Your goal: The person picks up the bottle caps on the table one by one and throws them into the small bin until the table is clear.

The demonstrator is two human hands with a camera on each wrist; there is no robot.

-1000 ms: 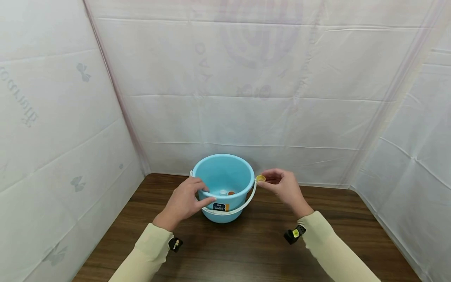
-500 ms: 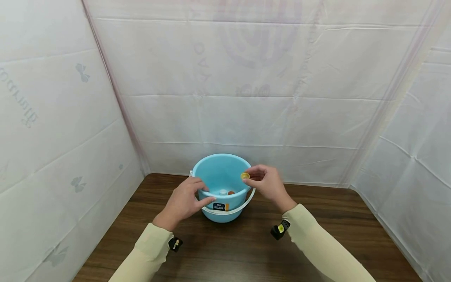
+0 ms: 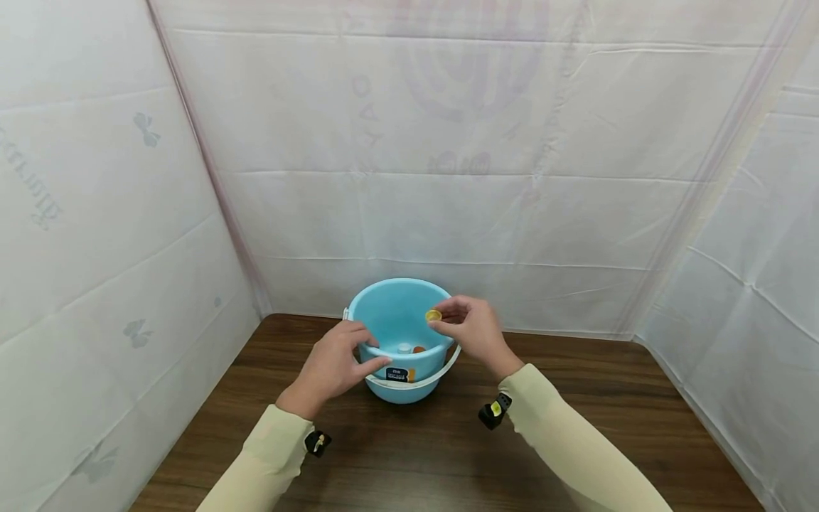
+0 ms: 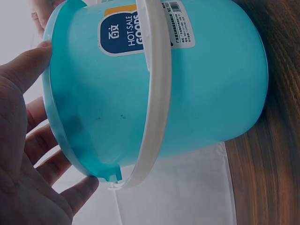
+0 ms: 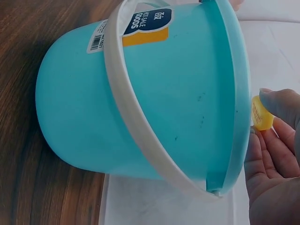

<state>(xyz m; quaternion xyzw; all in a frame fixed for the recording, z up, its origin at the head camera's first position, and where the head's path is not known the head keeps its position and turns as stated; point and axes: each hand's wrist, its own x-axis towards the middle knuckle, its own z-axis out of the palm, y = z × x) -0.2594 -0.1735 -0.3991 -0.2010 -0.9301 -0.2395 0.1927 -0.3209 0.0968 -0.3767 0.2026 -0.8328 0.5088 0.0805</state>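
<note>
A light blue bucket [image 3: 399,306] stands upright on the table, its white handle [image 4: 159,89] hanging down over the front. My left hand [image 3: 333,366] holds the near-left rim, thumb on the outside and fingers reaching over the edge. Between the thumb and fingers of my right hand [image 3: 476,331] is a small yellow bottle cap [image 3: 434,316], pinched above the right side of the bucket's opening. Raised print shows on this cap in the right wrist view. Down inside the bucket lie a white cap [image 3: 404,348] and an orange cap [image 3: 419,349], partly hidden by the near rim.
The dark wooden table [image 3: 409,455] extends around the bucket. Close behind it rises a white cloth wall [image 3: 480,213], with further cloth walls at the left [image 3: 96,284] and right [image 3: 736,341]. A dark label [image 5: 147,21] is on the bucket's front.
My right hand has moved left with the yellow bottle cap, from beside the bucket's right rim to over its opening. The left hand has kept its hold on the rim.
</note>
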